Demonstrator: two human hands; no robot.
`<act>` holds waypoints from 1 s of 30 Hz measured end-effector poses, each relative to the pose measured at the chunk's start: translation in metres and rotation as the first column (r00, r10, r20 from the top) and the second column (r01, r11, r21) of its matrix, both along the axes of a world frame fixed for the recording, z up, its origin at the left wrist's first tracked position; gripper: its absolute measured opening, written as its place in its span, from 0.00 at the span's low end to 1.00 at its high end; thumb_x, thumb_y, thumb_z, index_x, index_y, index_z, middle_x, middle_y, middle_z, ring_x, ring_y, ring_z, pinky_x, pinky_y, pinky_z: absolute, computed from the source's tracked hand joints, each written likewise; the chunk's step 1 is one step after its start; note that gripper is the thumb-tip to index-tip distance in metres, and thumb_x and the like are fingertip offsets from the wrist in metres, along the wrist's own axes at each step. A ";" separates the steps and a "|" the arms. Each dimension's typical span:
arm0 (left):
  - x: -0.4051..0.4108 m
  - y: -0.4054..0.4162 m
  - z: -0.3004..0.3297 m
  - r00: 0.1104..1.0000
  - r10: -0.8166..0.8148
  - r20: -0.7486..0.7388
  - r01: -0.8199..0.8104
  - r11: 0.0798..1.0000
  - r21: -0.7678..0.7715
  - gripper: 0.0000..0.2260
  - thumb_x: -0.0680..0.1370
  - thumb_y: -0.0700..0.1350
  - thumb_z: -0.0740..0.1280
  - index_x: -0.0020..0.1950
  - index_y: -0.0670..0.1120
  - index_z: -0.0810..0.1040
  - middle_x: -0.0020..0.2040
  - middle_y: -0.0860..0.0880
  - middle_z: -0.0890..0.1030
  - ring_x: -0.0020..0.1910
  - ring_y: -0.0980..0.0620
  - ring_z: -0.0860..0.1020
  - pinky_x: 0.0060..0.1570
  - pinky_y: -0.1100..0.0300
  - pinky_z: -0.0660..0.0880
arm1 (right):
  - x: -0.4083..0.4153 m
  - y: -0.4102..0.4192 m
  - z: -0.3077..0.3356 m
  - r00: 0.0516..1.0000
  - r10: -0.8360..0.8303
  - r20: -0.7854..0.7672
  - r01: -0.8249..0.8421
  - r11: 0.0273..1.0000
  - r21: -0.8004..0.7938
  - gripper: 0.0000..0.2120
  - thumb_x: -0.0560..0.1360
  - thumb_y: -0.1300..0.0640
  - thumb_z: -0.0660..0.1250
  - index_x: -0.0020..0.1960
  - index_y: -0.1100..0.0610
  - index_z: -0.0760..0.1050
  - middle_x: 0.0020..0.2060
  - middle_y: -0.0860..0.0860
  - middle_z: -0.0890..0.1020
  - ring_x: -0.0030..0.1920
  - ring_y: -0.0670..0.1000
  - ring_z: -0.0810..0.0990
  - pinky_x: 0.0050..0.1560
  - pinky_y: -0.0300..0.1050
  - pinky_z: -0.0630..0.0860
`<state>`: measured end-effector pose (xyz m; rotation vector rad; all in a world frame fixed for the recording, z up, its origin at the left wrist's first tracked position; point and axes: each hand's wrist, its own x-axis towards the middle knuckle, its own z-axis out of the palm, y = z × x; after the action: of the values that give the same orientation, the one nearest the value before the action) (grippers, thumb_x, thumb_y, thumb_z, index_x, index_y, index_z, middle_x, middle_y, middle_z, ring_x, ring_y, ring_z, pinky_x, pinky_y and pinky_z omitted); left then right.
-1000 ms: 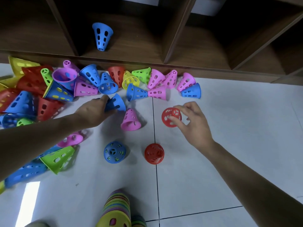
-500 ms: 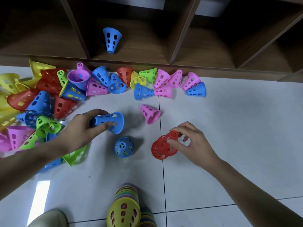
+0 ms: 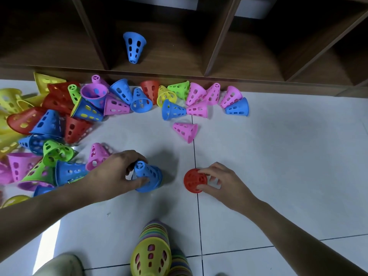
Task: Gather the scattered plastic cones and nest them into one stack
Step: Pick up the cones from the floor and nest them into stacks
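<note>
**Both hands on nested cone pairs, floor level**

Since half a second ago the left hand [image 3: 117, 172] has carried its blue cone [image 3: 148, 177] rightward and down over the blue one that stood on the floor; the red cone [image 3: 195, 180] in the right hand [image 3: 221, 182] now sits squarely over the second red one, no longer tilted.

Wooden shelf unit [image 3: 249, 56] spans the top of view; one blue cone [image 3: 133, 46] stands narrow end down in its middle compartment.

White tiled floor [image 3: 278, 156] carries everything else.

Loose cone pile [image 3: 49, 126], mixed colours, lies at left and runs along the shelf base to a blue cone [image 3: 238, 107] at its right end.

Nested multicolour stack [image 3: 153, 250], yellow cone outermost, at bottom centre, lying toward the camera.

Single pink cone [image 3: 186, 131] on its side, apart from the row, between the two hands and the shelf.

Left hand: fingers and thumb curled round the blue cone, gripping it. Right hand: fingertips pinching the red cone's rim.
</note>
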<state>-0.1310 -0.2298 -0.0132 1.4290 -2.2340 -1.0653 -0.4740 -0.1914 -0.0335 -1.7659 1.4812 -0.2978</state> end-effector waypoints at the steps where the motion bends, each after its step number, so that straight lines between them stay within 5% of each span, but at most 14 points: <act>1: -0.001 0.001 -0.002 1.000 -0.020 0.013 0.020 1.000 0.007 0.19 0.68 0.60 0.71 0.55 0.52 0.79 0.43 0.59 0.77 0.42 0.57 0.75 0.37 0.70 0.71 | 0.000 -0.001 -0.001 1.000 -0.010 0.009 0.010 1.000 0.000 0.14 0.73 0.46 0.75 0.58 0.45 0.81 0.48 0.40 0.77 0.49 0.45 0.78 0.48 0.32 0.70; 6: -0.001 0.004 -0.009 0.990 -0.112 0.081 0.110 0.994 0.027 0.20 0.71 0.52 0.77 0.60 0.54 0.77 0.46 0.65 0.74 0.46 0.60 0.75 0.40 0.70 0.73 | 0.002 -0.019 0.002 0.983 -0.150 0.106 0.146 0.988 0.043 0.04 0.77 0.49 0.71 0.49 0.48 0.81 0.46 0.46 0.79 0.46 0.48 0.80 0.46 0.37 0.74; 14: 0.020 -0.018 -0.011 0.961 -0.227 0.157 0.233 0.972 -0.019 0.22 0.72 0.70 0.64 0.58 0.58 0.78 0.44 0.65 0.72 0.42 0.60 0.76 0.42 0.66 0.74 | 0.023 -0.052 0.005 0.966 -0.221 0.137 0.214 0.975 0.064 0.04 0.79 0.53 0.68 0.47 0.51 0.81 0.46 0.47 0.80 0.44 0.43 0.80 0.46 0.29 0.71; 19: 0.047 -0.052 -0.017 0.970 -0.054 0.235 0.088 0.986 -0.140 0.22 0.75 0.65 0.61 0.58 0.51 0.79 0.47 0.57 0.76 0.39 0.57 0.77 0.44 0.58 0.77 | 0.033 -0.064 0.000 0.969 -0.214 0.122 0.212 0.977 0.025 0.04 0.79 0.53 0.68 0.46 0.50 0.80 0.45 0.46 0.79 0.45 0.44 0.79 0.47 0.31 0.71; 23: 0.056 -0.089 -0.029 0.950 0.124 0.286 -0.073 0.981 -0.182 0.20 0.79 0.52 0.68 0.67 0.44 0.75 0.59 0.44 0.74 0.44 0.49 0.77 0.48 0.47 0.79 | 0.056 -0.074 -0.010 0.971 -0.239 0.032 0.241 0.964 -0.109 0.10 0.76 0.48 0.71 0.54 0.52 0.78 0.51 0.47 0.75 0.50 0.47 0.77 0.50 0.41 0.74; 27: 0.044 -0.131 -0.033 0.925 0.167 0.342 -0.144 0.985 -0.091 0.29 0.79 0.52 0.67 0.78 0.49 0.62 0.71 0.41 0.65 0.62 0.39 0.76 0.61 0.44 0.75 | 0.094 -0.087 -0.012 0.960 -0.012 -0.281 -0.067 0.961 -0.270 0.29 0.74 0.39 0.68 0.71 0.48 0.69 0.67 0.52 0.69 0.64 0.55 0.69 0.60 0.51 0.72; 30: 0.025 -0.158 -0.029 0.901 0.112 0.420 -0.097 0.994 -0.056 0.35 0.79 0.54 0.68 0.81 0.51 0.54 0.75 0.39 0.60 0.67 0.33 0.72 0.67 0.43 0.71 | 0.114 -0.096 -0.016 0.870 0.160 -0.467 -0.290 0.931 -0.220 0.31 0.76 0.34 0.63 0.75 0.46 0.66 0.73 0.55 0.65 0.69 0.59 0.67 0.66 0.58 0.70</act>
<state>-0.1060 -0.3880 -0.0421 1.8915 -2.4042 -0.7296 -0.3600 -0.2878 -0.0496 -2.3373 1.5710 0.0244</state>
